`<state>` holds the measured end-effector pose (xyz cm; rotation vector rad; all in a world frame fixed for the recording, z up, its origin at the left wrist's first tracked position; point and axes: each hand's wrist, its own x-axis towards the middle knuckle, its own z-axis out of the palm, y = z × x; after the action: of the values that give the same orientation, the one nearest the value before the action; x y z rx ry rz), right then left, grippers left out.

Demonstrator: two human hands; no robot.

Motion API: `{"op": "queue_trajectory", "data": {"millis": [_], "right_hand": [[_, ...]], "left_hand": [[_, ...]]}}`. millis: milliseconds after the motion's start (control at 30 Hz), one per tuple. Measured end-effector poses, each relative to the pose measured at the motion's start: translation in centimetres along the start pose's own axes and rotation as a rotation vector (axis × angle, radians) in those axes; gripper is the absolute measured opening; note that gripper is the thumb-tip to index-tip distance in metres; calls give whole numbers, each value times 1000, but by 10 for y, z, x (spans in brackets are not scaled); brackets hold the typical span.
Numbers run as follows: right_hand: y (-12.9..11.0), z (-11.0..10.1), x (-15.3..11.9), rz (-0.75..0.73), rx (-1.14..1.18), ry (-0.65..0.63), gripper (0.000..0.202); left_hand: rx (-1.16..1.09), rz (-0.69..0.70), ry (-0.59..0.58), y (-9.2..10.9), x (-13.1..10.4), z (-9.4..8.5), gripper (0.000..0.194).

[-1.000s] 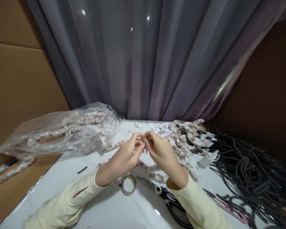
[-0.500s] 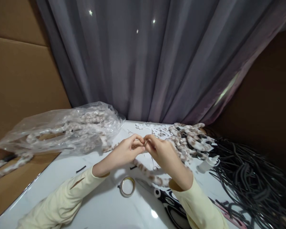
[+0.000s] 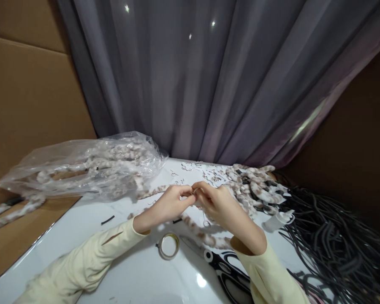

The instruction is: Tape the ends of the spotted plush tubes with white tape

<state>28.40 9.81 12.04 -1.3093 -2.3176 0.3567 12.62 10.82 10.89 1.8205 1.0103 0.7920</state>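
Observation:
Over the middle of the white table, my left hand (image 3: pixel 174 202) and my right hand (image 3: pixel 215 202) meet fingertip to fingertip. Both are closed in a pinch around something too small to make out. Beneath them a furry, brown-spotted white strip (image 3: pixel 205 237) lies across the tabletop, partly covered by my right hand. Just below sits a roll of tape (image 3: pixel 169 246). Black-handled scissors (image 3: pixel 228 270) lie by my right forearm, their handles partly behind the sleeve. Small metal pieces (image 3: pixel 213 175) are scattered beyond my hands.
A clear plastic bag (image 3: pixel 91 164) full of furry strips lies at the left. At the right are a pile of furry strips (image 3: pixel 253 185), a white bottle (image 3: pixel 277 220) and a heap of black cords (image 3: pixel 332 245). A grey curtain (image 3: pixel 164 84) hangs behind the table (image 3: pixel 136 274).
My joined hands have shifted slightly down and to the right in view, still pinched together. The camera view has turned a little. Objects on the table stay in place.

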Motion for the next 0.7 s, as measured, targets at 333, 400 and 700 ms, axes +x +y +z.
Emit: {"op": "queue_trajectory", "data": {"millis": [333,400,700], "right_hand": [[-1,-26,-6,-40,122,-224,35],[3,-26,-4,-104,103,-226,36],[6,-12,-7,-122,-112,-148,34]], "left_hand": [[180,36,-75,1,-1,-7,19],[206,72,-109,-2,-1,-10,20],[334,153,-139,-13,4,-18,25]]}}
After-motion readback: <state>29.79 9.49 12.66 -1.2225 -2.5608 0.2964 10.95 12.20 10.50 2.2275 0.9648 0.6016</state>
